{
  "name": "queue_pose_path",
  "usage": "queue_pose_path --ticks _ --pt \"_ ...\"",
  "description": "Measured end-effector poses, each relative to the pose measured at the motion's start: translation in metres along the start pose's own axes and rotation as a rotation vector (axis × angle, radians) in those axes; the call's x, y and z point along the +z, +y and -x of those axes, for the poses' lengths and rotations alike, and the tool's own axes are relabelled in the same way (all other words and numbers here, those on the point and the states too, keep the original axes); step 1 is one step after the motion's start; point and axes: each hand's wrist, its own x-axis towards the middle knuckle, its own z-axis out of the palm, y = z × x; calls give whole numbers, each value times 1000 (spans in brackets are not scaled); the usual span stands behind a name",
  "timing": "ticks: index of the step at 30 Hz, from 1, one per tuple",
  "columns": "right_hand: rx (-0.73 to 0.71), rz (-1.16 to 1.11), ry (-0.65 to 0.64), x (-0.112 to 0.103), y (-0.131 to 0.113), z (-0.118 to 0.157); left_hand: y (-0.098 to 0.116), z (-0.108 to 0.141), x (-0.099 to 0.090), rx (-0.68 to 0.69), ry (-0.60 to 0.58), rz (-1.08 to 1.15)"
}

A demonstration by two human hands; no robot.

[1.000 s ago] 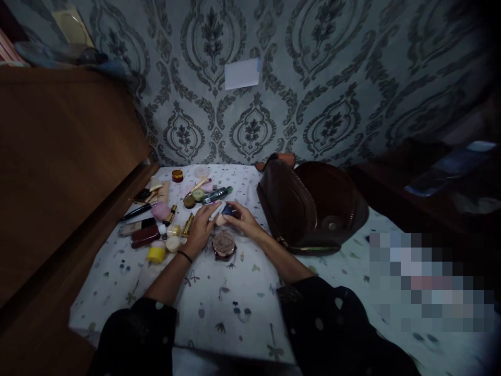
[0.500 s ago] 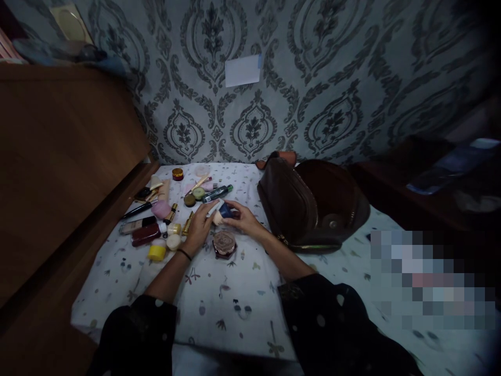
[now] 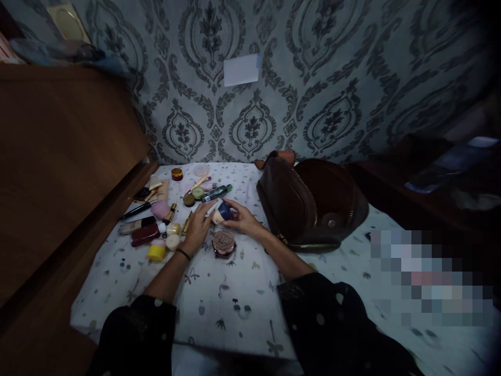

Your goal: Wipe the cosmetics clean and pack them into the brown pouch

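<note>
Just above the bedspread, a small cosmetic jar with a dark blue lid [image 3: 224, 211] and pale body is held tilted between both hands. My right hand [image 3: 245, 219] grips its lid side with thumb and fingers. From the left, my left hand [image 3: 199, 227] holds a white, cloth-like piece [image 3: 212, 209] against the jar; its exact kind is unclear. Below the hands sits a brownish-pink jar with an embossed lid [image 3: 224, 244]. Gold lipstick-like tubes [image 3: 187, 223] lie beside my left hand, and a green-capped dark bottle [image 3: 216, 193] lies behind the hands.
Several cosmetics lie at the left: a dark red bottle [image 3: 144, 235], a yellow jar [image 3: 156, 250], a pink sponge-like item [image 3: 160, 209]. A brown leather bag [image 3: 289, 203] stands open at the right. A wooden cabinet [image 3: 58, 156] borders the left, a patterned wall [image 3: 250, 120] the back.
The jar has turned slightly between my hands, showing more of its blue lid and pale body. Both hands stay in nearly the same place.
</note>
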Motion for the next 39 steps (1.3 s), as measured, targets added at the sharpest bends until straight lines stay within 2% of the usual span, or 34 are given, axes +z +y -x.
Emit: queue_pose_path --ticks 10,16,21,25,30,35,39 --pt "36 52 96 0 4 -1 -1 0 1 27 -1 14" --pt "42 170 182 0 5 -3 0 0 0 32 -15 29" --pt "-21 91 59 -1 1 -2 1 0 0 8 -1 21" --pt "3 -10 -18 -2 -3 1 1 0 -1 4 -6 8" --pt "55 -12 31 0 -1 1 0 0 -2 21 -17 -7" --pt "40 50 108 2 0 -1 0 0 -2 28 -23 -10" --pt "-11 41 57 2 -4 0 -1 0 -2 13 -13 -5"
